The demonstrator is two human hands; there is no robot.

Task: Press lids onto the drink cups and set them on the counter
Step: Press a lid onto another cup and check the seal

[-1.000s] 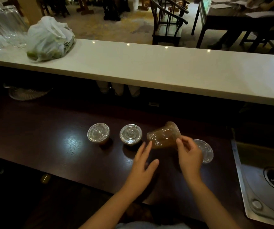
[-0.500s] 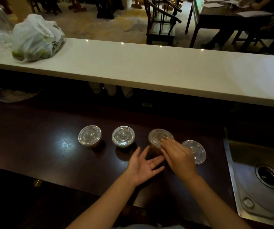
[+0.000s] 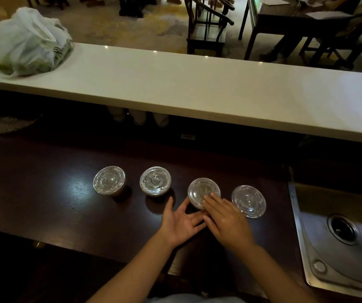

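Three drink cups with clear lids stand in a row on the dark wooden counter (image 3: 44, 193): a left cup (image 3: 109, 180), a middle cup (image 3: 155, 181) and a right cup (image 3: 202, 191). My right hand (image 3: 226, 219) lies flat with its fingertips on the right cup's lid. My left hand (image 3: 181, 221) is spread, palm up, just left of that cup's base, holding nothing. A loose clear lid (image 3: 249, 201) lies on the counter to the right of my right hand.
A raised white bar top (image 3: 197, 88) runs across behind the counter, with a white plastic bag (image 3: 29, 42) on its left end. A steel sink (image 3: 339, 241) is at the right. A glass dish (image 3: 3, 124) sits at far left. Chairs and tables stand beyond.
The right cup was tilted on its side in my hands a second ago; now it stands upright with my right fingers on its lid. The view has shifted slightly.
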